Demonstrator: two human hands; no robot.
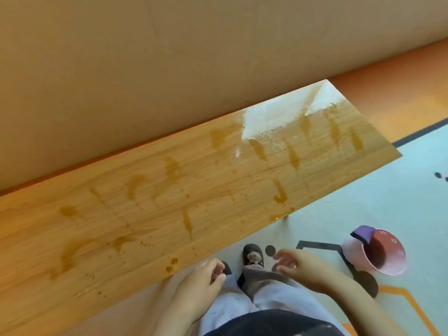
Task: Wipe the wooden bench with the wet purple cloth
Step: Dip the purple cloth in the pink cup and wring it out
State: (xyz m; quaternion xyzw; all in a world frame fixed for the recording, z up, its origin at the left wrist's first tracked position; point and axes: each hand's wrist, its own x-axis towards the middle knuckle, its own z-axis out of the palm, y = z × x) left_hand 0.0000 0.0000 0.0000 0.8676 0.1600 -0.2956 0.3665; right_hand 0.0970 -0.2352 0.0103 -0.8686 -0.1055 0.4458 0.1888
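Bench (pixel 169 202) stood before the wall (pixel 169 57), basin (pixel 385 265) sat on the floor (pixel 400 190) right of the bench, cloth (pixel 363 235) hung over the basin's rim, left hand (pixel 201 275) and right hand (pixel 298 263) hung before the bench's near edge.

Both bare forearms enter from the bottom of the view and end in front of the near edge of the wooden bench (pixel 169 202). Left hand (pixel 202 278): back uppermost, fingers loosely curled toward the thumb, holding nothing, just beside the bench edge. Right hand (pixel 299 264): farther from the bench, fingers relaxed and slightly spread, empty. The hands do not touch.
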